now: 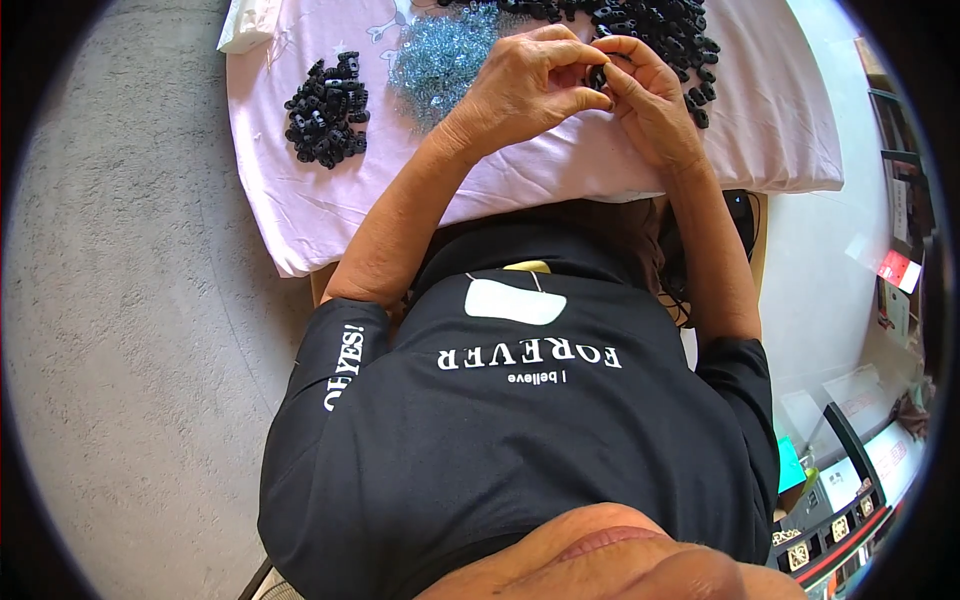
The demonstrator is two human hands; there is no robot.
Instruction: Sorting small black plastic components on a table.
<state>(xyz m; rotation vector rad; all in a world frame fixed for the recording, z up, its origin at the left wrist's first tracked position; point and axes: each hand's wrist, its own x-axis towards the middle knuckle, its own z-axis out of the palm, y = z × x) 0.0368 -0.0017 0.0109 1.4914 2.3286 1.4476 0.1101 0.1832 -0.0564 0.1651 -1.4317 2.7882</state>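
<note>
My left hand (530, 85) and my right hand (648, 103) meet over the far part of the cloth-covered table. Thumbs and forefingers of both pinch a small black plastic piece (597, 77), mostly hidden by the fingers. Beside my left hand lies a heap of tiny, shiny, pale blue pieces (430, 72) that look like small springs. A large spread of black plastic pieces (690, 45), shaped like cord locks, lies just beyond my right hand. Farther left sits a smaller pile of similar black pieces (328, 112).
A pale pink cloth (270, 190) covers the table and hangs over its near edge. At the far left corner stands a white box (248, 25). Grey floor (130, 300) stretches along the left. Shelving and a dark rail (855, 455) with boxes stand at the right.
</note>
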